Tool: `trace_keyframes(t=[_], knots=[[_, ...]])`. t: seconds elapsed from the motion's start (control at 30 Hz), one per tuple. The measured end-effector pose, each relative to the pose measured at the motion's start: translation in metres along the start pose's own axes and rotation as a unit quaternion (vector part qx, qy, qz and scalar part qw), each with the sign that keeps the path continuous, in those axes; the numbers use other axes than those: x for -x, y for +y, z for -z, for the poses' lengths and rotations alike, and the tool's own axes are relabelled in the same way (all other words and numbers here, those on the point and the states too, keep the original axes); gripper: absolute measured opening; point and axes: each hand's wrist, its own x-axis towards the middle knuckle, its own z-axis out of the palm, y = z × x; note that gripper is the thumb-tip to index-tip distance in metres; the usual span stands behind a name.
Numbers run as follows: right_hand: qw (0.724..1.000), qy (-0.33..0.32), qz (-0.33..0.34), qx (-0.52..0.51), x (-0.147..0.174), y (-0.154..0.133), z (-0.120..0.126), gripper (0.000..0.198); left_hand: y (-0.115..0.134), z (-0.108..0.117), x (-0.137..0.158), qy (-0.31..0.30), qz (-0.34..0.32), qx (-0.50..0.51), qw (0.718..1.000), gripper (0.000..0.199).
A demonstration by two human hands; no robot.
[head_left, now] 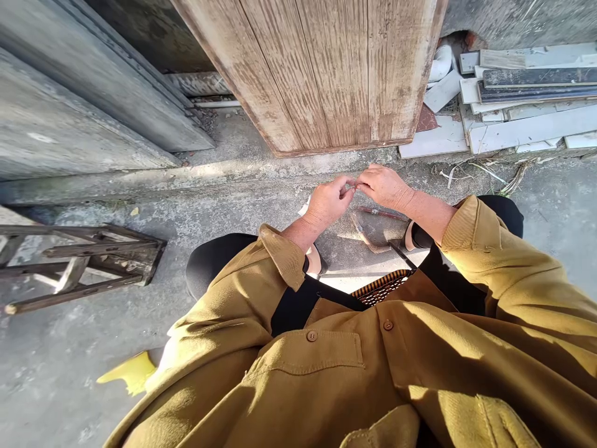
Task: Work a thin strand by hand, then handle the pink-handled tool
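Note:
My left hand (329,200) and my right hand (383,185) meet in front of me, above the ground between my feet. Thumb and fingers of each are pinched together, the fingertips touching or almost touching those of the other hand. Anything between them is too small to make out. Below the right hand, a curved tool with a worn, hook-like shape (368,235) lies on the concrete. A thin reddish bar (383,213) lies just beyond it. Part of a woven seat with a striped edge (380,287) shows between my legs.
A weathered plank panel (326,74) leans ahead. White and dark boards (522,127) are piled at the right, near a white pipe (441,63). On the left are grey slabs (88,112) and a wooden stool on its side (88,258). Something yellow (128,372) lies behind it.

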Motion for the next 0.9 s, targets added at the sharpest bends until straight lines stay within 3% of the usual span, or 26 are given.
trace_keyframes(t=[0.33, 0.53, 0.63, 0.77, 0.9], knots=[[0.998, -0.038, 0.001, 0.045, 0.001, -0.006, 0.001, 0.026, -0.007, -0.003, 0.001, -0.039, -0.065, -0.172, 0.982, 0.016], [0.994, -0.03, 0.036, 0.097, 0.002, -0.006, -0.001, 0.026, -0.01, -0.004, -0.002, -0.032, -0.096, -0.219, 0.971, 0.015], [0.992, 0.002, 0.071, 0.107, 0.0, -0.001, -0.007, 0.024, -0.01, -0.006, -0.005, -0.005, -0.104, -0.191, 0.976, 0.016], [0.988, 0.051, 0.109, 0.096, -0.006, 0.006, -0.017, 0.027, -0.007, -0.009, -0.009, 0.023, -0.086, -0.082, 0.993, 0.029], [0.989, 0.059, 0.101, 0.094, -0.011, 0.008, -0.022, 0.028, -0.003, -0.009, -0.013, 0.021, -0.064, 0.008, 0.998, 0.03]])
